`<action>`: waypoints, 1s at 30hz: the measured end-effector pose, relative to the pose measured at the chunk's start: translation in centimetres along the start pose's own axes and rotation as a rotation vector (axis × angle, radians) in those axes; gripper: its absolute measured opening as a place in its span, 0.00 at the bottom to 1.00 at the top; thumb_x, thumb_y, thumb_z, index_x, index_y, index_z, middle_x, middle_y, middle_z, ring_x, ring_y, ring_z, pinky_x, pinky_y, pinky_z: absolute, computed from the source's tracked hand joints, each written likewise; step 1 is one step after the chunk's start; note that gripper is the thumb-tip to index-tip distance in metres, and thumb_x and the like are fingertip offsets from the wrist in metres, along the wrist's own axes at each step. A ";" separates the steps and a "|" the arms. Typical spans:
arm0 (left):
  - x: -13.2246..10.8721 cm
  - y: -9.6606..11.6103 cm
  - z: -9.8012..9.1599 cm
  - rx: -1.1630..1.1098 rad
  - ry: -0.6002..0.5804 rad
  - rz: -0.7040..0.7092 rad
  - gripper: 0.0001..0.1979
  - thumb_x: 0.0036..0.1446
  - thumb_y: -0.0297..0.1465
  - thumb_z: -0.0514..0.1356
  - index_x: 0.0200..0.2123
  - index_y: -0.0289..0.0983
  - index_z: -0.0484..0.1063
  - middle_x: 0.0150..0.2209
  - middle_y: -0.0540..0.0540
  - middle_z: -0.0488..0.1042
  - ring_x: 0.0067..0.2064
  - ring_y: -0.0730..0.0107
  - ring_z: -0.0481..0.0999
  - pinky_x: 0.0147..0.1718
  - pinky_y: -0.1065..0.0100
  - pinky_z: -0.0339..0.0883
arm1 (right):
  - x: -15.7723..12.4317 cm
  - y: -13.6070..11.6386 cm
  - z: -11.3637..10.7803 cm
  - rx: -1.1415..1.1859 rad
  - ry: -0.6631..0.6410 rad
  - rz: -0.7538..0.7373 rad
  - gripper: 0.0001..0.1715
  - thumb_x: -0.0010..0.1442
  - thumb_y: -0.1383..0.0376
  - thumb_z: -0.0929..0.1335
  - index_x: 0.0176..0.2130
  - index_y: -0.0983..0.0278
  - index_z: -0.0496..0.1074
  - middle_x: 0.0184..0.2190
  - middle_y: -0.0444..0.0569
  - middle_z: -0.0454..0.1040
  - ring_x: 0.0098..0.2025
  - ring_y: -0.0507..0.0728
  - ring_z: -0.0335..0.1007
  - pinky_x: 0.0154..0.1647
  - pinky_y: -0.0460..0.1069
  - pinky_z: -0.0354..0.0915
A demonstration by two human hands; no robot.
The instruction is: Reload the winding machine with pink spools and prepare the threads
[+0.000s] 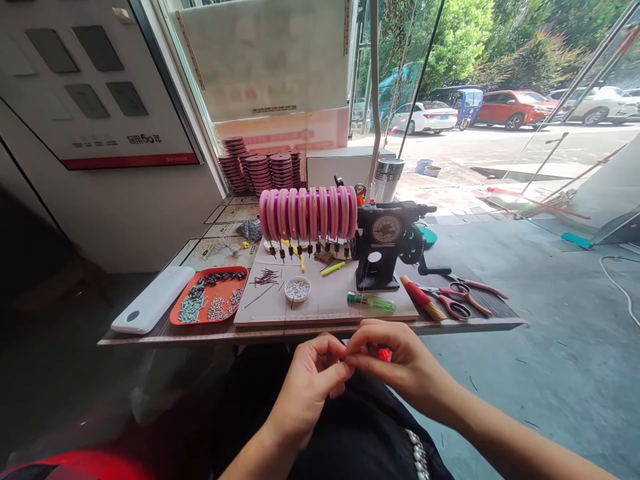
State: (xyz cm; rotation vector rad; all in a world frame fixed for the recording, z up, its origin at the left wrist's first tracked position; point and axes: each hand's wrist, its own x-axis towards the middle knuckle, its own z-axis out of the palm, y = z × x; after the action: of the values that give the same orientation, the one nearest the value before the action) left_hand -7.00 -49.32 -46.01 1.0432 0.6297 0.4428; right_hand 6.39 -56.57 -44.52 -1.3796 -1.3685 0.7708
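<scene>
My left hand (313,383) and my right hand (395,363) meet at the fingertips above my lap, just below the table's front edge. Both are closed in a pinch; what sits between the fingertips is too small to make out. A bit of red (385,355) shows under the curled fingers of my right hand. Beyond them, a white bowl (298,289) of small pale pieces rests on a board (320,311). Behind it stands a black hand-cranked machine (379,247) bearing a row of pink rings (309,212), with small black parts hanging below.
An orange tray (215,283) of small parts and a white flat case (153,300) lie left. A green-handled tool (371,302), a brush (423,299), scissors (453,303) and pliers (475,285) lie right. Stacked dark pink discs (257,172) stand at the back.
</scene>
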 end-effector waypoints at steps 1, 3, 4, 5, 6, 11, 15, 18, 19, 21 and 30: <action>0.0 0.0 0.0 -0.046 0.001 -0.028 0.07 0.38 0.26 0.65 0.22 0.33 0.69 0.22 0.53 0.63 0.21 0.83 0.54 0.19 0.77 0.46 | -0.1 0.1 -0.1 0.035 0.010 0.018 0.06 0.53 0.66 0.69 0.26 0.66 0.71 0.22 0.42 0.66 0.26 0.50 0.59 0.28 0.45 0.56; 0.1 -0.2 -0.2 -0.166 0.013 -0.108 0.09 0.37 0.27 0.68 0.22 0.32 0.70 0.23 0.53 0.64 0.22 0.84 0.54 0.18 0.79 0.47 | -0.3 0.5 -0.1 0.153 0.049 0.091 0.08 0.53 0.62 0.69 0.29 0.66 0.70 0.23 0.42 0.65 0.26 0.49 0.58 0.28 0.45 0.56; 0.1 -0.2 -0.3 -0.231 0.019 -0.153 0.10 0.36 0.27 0.69 0.23 0.32 0.70 0.23 0.53 0.64 0.21 0.85 0.55 0.18 0.80 0.48 | -0.5 0.8 -0.1 0.225 0.065 0.142 0.10 0.53 0.60 0.68 0.29 0.66 0.69 0.22 0.41 0.64 0.26 0.49 0.57 0.27 0.45 0.55; 0.1 -0.3 -0.3 -0.291 0.025 -0.193 0.11 0.35 0.26 0.70 0.23 0.33 0.71 0.22 0.53 0.64 0.21 0.85 0.55 0.18 0.81 0.48 | -0.7 1.1 0.0 0.299 0.069 0.197 0.13 0.53 0.58 0.68 0.29 0.66 0.69 0.22 0.41 0.63 0.25 0.49 0.56 0.26 0.45 0.55; 0.1 -0.3 -0.4 -0.338 0.030 -0.223 0.11 0.34 0.26 0.70 0.23 0.33 0.71 0.22 0.53 0.64 0.21 0.85 0.56 0.18 0.82 0.49 | -1.0 1.5 0.2 0.367 0.054 0.248 0.14 0.53 0.57 0.68 0.28 0.67 0.69 0.22 0.41 0.63 0.24 0.48 0.55 0.25 0.44 0.54; 0.0 -0.4 -0.3 -0.401 0.017 -0.244 0.10 0.34 0.25 0.70 0.22 0.31 0.72 0.22 0.52 0.67 0.20 0.87 0.58 0.15 0.83 0.48 | -1.8 2.7 1.9 0.593 -0.073 0.352 0.15 0.48 0.57 0.71 0.30 0.68 0.72 0.24 0.43 0.67 0.24 0.47 0.56 0.24 0.43 0.53; -0.1 -0.2 0.0 -0.327 0.038 -0.194 0.10 0.34 0.27 0.70 0.22 0.32 0.72 0.21 0.53 0.66 0.20 0.86 0.59 0.17 0.82 0.49 | -1.7 2.5 2.3 0.581 -0.033 0.361 0.15 0.47 0.57 0.70 0.24 0.68 0.68 0.19 0.40 0.62 0.21 0.46 0.52 0.23 0.44 0.50; 0.0 -0.2 0.0 -0.136 0.103 -0.119 0.11 0.34 0.29 0.70 0.20 0.32 0.70 0.21 0.53 0.66 0.20 0.85 0.56 0.18 0.79 0.47 | -1.4 2.0 1.0 0.224 0.073 0.255 0.12 0.51 0.61 0.66 0.22 0.66 0.66 0.18 0.41 0.61 0.22 0.48 0.53 0.23 0.45 0.51; 0.1 -0.3 0.0 -0.057 0.122 -0.089 0.11 0.35 0.30 0.69 0.19 0.32 0.70 0.20 0.54 0.65 0.20 0.85 0.55 0.18 0.79 0.47 | -1.3 1.9 0.3 0.014 0.147 0.158 0.11 0.53 0.63 0.64 0.21 0.65 0.65 0.19 0.42 0.61 0.23 0.49 0.54 0.24 0.45 0.52; 0.2 -0.3 -0.2 0.066 0.136 -0.049 0.11 0.36 0.31 0.69 0.19 0.32 0.69 0.19 0.54 0.63 0.21 0.83 0.55 0.18 0.78 0.46 | -0.7 1.6 -1.0 -0.441 0.310 -0.087 0.12 0.55 0.67 0.62 0.21 0.64 0.64 0.21 0.44 0.63 0.24 0.51 0.57 0.27 0.47 0.54; 1.1 -0.1 -0.6 0.184 0.005 -0.100 0.08 0.45 0.32 0.61 0.27 0.32 0.74 0.18 0.55 0.59 0.19 0.83 0.48 0.18 0.74 0.40 | 1.3 1.3 -2.3 -1.035 0.408 -0.396 0.17 0.59 0.71 0.59 0.20 0.63 0.63 0.19 0.45 0.63 0.25 0.53 0.59 0.34 0.49 0.56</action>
State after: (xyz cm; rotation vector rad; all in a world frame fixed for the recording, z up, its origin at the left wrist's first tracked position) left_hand -6.55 -48.30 -46.62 1.1793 0.7342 0.3046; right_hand 9.13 -55.60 -44.81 -1.7850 -1.6834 -0.5688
